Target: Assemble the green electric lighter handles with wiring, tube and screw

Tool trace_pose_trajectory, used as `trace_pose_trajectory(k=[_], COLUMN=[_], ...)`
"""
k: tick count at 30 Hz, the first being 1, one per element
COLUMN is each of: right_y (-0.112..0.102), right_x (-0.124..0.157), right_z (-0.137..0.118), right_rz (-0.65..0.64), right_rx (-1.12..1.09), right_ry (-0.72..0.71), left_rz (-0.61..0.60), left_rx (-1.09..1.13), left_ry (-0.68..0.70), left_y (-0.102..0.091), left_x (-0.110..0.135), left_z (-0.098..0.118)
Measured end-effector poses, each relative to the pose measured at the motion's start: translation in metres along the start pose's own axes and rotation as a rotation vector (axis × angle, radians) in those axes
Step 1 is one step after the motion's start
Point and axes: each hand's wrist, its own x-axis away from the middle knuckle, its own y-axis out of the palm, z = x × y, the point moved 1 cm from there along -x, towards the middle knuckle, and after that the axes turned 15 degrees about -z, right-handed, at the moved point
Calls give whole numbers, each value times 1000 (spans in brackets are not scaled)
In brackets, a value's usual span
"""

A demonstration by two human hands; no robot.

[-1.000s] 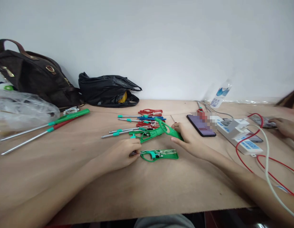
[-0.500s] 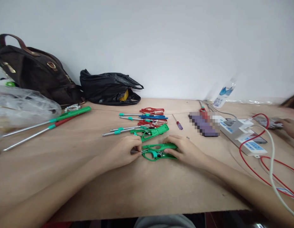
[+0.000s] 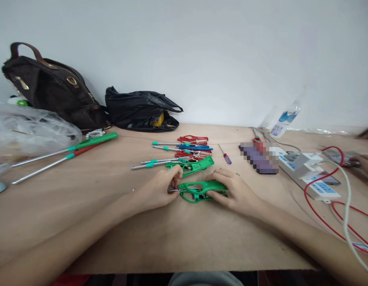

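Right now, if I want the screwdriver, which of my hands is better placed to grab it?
Your right hand, probably: the screwdriver lies just beyond it, though it holds the green handle. Your left hand is farther off, at the handle's left end.

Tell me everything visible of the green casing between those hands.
The green casing looks like plastic: long, slim, lying left to right on the tan table. It has a curved loop at lower left; white wires and a small dark part show inside. The right hand holds its right end, covering some of it. The left hand is at its left end, pinching a slim metallic-looking piece. Whether the casing is fully closed, I cannot tell.
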Motion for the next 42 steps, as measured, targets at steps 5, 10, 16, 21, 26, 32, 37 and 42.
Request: trace_pose_trajectory(k=[5,10,16,21,26,32,37,42], right_y=[7,9,10,11,12,13,13,13], right_x=[-3,-4,-2,-2,-3,-2,-1,-2], right_z=[0,0,-3,-3,-1,-2,-2,-3], right_rz=[-20,-21,-43,-42,-63,-78,-56,-31], right_rx=[8,4,35,62,30,25,60,99], right_ry=[-22,-42,-36,-35,-27,-27,-20,-30], left_rz=[-9,-15,-8,-25,-26,-20,-28,-36], left_rx=[-112,-184,-216,-227,-214,-214,-218,-223], left_ry=[16,41,62,67,70,65,51,35], left_y=[2,4,4,2,2,3,3,2], left_x=[0,-1,-1,-1,-1,-2,-2,-3], left_z=[3,5,7,8,8,6,5,5])
